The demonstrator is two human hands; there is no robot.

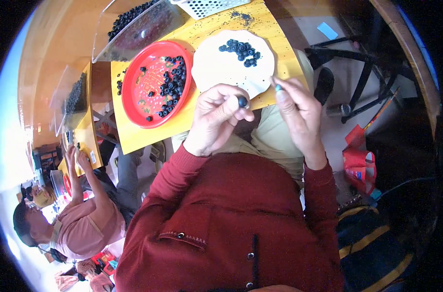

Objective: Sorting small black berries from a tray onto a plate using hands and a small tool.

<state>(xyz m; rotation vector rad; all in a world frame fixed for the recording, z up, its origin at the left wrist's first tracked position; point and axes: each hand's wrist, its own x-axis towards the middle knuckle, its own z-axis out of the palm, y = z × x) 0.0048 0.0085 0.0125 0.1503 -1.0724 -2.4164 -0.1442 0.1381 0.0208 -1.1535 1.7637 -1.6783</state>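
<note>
Between the thumb and fingers of my left hand [215,117] is a dark, round, bead-like ball [242,101]. My right hand [299,109], a little to the right, pinches a small slim tool with a teal part [279,88]; most of it is hidden by the fingers. Just beyond my hands sits a white plate with a wavy rim [207,63], bearing a cluster of similar dark balls [241,50]. Left of it, a red oval tray [133,100] carries many more, mostly along its right side. Several show a ring-like mark or hole.
On the yellow table [138,138], a clear bin [102,36] of dark balls stands far left, beside a white perforated basket [207,9]. Dark crumbs [243,18] lie scattered at the back. Another person [85,219] works at a table to the left. A red bag [360,165] lies right.
</note>
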